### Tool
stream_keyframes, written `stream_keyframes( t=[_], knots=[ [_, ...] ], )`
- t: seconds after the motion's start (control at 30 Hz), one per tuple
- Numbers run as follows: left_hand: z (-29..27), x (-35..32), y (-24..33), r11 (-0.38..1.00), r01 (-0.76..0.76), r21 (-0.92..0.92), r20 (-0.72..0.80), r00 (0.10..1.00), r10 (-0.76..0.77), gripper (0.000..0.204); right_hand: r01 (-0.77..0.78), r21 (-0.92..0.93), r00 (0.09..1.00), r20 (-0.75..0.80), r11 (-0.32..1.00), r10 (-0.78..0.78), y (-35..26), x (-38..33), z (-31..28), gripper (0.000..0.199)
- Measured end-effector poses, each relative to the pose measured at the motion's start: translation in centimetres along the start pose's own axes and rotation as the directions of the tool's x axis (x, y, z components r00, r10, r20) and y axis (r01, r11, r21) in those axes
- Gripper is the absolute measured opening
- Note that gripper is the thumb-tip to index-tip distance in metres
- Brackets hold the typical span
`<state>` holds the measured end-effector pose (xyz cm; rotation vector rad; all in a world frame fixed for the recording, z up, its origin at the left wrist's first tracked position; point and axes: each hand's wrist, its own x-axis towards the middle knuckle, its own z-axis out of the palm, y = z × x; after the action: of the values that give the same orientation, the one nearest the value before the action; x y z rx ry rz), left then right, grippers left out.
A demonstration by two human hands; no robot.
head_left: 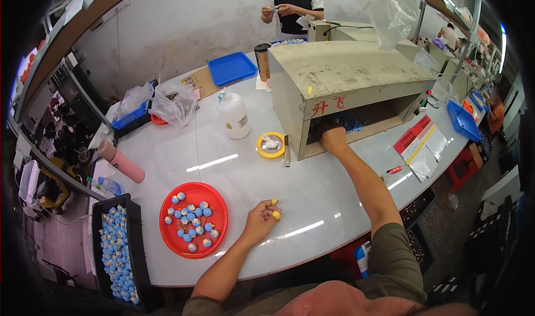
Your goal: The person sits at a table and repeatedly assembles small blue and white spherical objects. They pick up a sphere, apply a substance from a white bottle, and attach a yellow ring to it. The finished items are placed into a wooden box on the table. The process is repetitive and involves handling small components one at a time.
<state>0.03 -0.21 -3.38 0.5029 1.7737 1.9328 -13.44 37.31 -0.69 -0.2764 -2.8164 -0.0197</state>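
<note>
My left hand (262, 221) rests on the white table (223, 176), right of the red round tray (223, 229). Its fingers are loosely bent, two yellow-covered tips stand apart, and nothing shows between them. Blue and cream balls (191, 217) are scattered in the red tray. My right arm reaches forward into the open front of a beige metal box (345, 71). Only the back of my right hand (333, 139) shows; its fingers are hidden in the dark inside. Beside it in the box lies a heap of small blue pieces (352, 124).
A black bin (142, 271) full of similar balls stands at left. Behind are a pink bottle (121, 161), white bottle (234, 115), yellow tape roll (270, 153) and blue tray (232, 69). A red-yellow sheet (415, 140) lies right. Across the table another person (295, 9) handles something small.
</note>
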Motion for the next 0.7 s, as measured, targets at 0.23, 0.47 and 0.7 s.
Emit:
stream_keyframes(
  t=[0.23, 0.47, 0.7],
  knots=[
    [-0.4, 0.2, -0.3, 0.999, 0.038, -0.035, -0.014, 0.999, -0.038, 0.037, -0.144, 0.479, 0.938, -0.213, 0.866, 0.274, -1.4, -7.5, -2.0, 0.035],
    [-0.6, 0.5, -0.4, 0.999, 0.035, 0.029, -0.013, 0.999, -0.034, 0.034, -0.094, 0.754, 0.926, -0.174, 0.65, 0.335, -2.0, -12.8, -0.3, 0.034],
    [-0.6, 0.6, -0.8, 1.0, -0.004, 0.01, -0.018, 1.0, 0.004, 0.031, -0.187, 0.943, 0.913, 0.064, 0.275, 0.402, -3.9, -16.7, -0.4, 0.03]
  ],
)
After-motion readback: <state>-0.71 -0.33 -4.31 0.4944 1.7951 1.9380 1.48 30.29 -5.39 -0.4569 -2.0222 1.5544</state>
